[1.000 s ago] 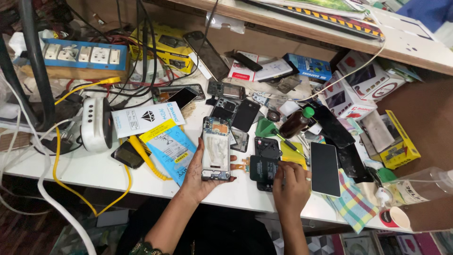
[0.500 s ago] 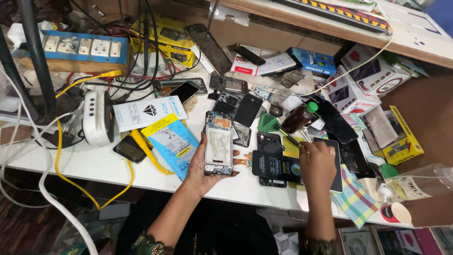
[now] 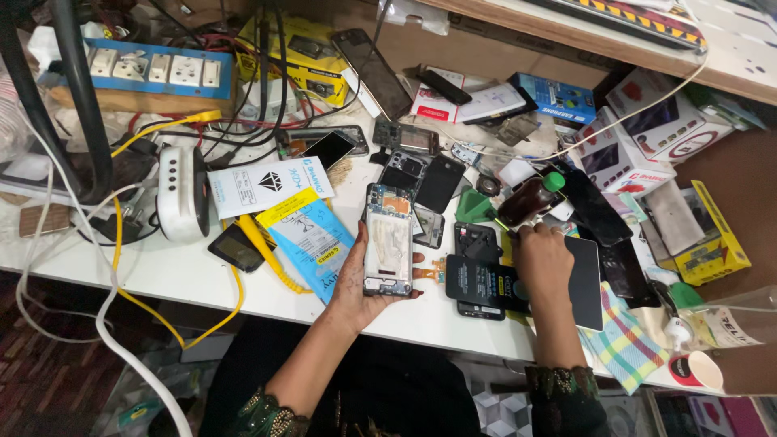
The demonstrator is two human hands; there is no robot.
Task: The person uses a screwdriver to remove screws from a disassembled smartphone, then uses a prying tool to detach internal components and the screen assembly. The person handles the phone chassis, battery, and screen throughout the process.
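Left hand (image 3: 360,283) open-palmed, fingers curled round an opened phone frame (image 3: 388,239) held near the tabletop's (image 3: 154,271) front edge | right hand (image 3: 544,263) loosely curled, fingertips pressing a black battery (image 3: 477,285) lying beside a dark tablet (image 3: 584,271)

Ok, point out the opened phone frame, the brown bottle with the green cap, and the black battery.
opened phone frame (image 3: 387,241), head view, pale middle of its inner plate.
brown bottle (image 3: 526,201), head view, middle of its body.
black battery (image 3: 476,282), head view, its labelled face.
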